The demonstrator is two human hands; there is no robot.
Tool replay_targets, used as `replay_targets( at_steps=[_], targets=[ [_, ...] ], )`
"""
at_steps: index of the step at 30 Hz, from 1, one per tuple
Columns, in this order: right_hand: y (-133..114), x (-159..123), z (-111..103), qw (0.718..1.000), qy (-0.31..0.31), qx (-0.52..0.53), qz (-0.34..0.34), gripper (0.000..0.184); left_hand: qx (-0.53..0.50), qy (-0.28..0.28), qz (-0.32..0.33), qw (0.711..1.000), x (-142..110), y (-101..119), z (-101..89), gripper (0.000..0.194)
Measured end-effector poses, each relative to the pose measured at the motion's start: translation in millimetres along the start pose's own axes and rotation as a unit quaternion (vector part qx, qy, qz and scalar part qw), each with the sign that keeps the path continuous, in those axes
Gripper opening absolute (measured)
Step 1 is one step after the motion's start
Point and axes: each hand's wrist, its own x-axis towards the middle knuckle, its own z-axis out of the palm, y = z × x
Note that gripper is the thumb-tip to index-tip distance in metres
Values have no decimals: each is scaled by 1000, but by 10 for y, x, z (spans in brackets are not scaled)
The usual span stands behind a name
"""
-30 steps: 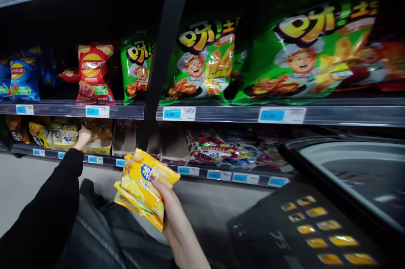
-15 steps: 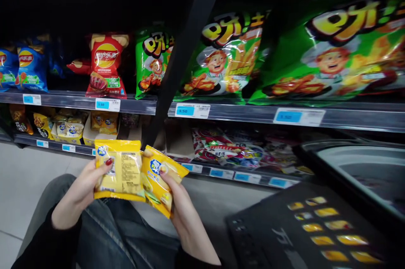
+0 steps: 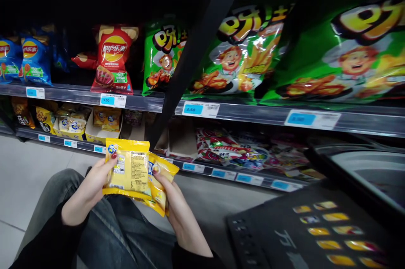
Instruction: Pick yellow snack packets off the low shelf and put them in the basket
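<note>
My left hand [image 3: 96, 178] grips a yellow snack packet [image 3: 129, 170] by its left side, thumb on the front. Small print and a barcode face me on it. Held by its right side, a second yellow snack packet [image 3: 161, 189] is pinched in my right hand [image 3: 172, 191], thumb over its logo. The left packet overlaps the second one and hides part of it. Both are above my knees, in front of the lower shelf. The fingers behind the packets are mostly hidden.
Ahead, an upper shelf holds a red chip bag [image 3: 114, 60], blue chip bags [image 3: 35, 60] and large green snack bags [image 3: 232, 56]. Below stand an open carton [image 3: 103, 132] of yellow packets and candy bags [image 3: 221, 146]. A black box [image 3: 278, 227] is at right, beside a slanted dark post [image 3: 202, 37].
My hands have come closer together, and the left packet now covers more of the right one. The view has shifted slightly, so the shelf goods appear further right.
</note>
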Motion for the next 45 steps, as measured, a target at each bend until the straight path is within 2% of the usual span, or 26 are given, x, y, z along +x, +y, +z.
replay_targets(
  at_steps=[4,7,11,14,17,19,21,24,26,29,31,33,34,35,36,37,39,40,43,45],
  targets=[
    [10,41,-6,1000,22,10,14,43,27,-36,33,998,-46,10,-4,25],
    [-12,16,7,1000,5,16,4,41,41,-52,57,996,-45,21,-10,27],
    [-33,-32,24,1000,0,18,6,45,-17,-43,80,996,8,44,-20,22],
    [-25,-37,20,1000,-9,16,0,47,-164,-89,24,982,12,35,-33,12],
    [-10,-29,12,1000,-3,12,-3,46,-315,-163,-68,932,-28,-69,-79,10],
    [-5,-29,16,1000,-7,5,-9,44,-359,-181,-93,911,-55,-186,-120,13],
    [-6,-37,29,1000,-14,2,-12,40,-355,-174,-96,914,-72,-295,-143,15],
    [-18,-55,49,1000,-17,8,-6,38,-250,-149,-58,955,-76,-328,-105,15],
    [-25,-57,48,1000,-12,10,-2,41,-123,-100,27,987,-63,-233,-57,16],
    [-26,-28,15,1000,-1,3,-16,43,9,0,174,985,-39,5,-51,14],
    [-20,2,-10,999,18,-14,-44,43,111,106,273,950,-47,132,-100,10],
    [-11,13,-10,993,53,-58,-86,41,251,231,360,868,-86,164,-142,5],
    [-6,3,5,987,75,-96,-109,39,311,271,380,828,-115,134,-143,8],
    [0,-19,30,976,99,-143,-129,37,351,286,381,806,-147,73,-124,17],
    [8,-51,64,962,121,-194,-147,35,378,279,371,801,-178,-15,-86,27],
    [20,-87,102,946,139,-243,-162,33,394,251,354,810,-207,-121,-29,36],
    [59,-151,176,921,160,-306,-179,30,389,167,321,847,-253,-355,119,43],
    [86,-167,202,921,159,-304,-182,28,382,126,309,862,-270,-460,196,43],
    [179,-122,217,962,109,-190,-166,24,384,39,290,876,-293,-635,366,43],
    [221,-49,190,979,70,-122,-147,24,391,12,291,873,-280,-600,393,44]
  ],
)
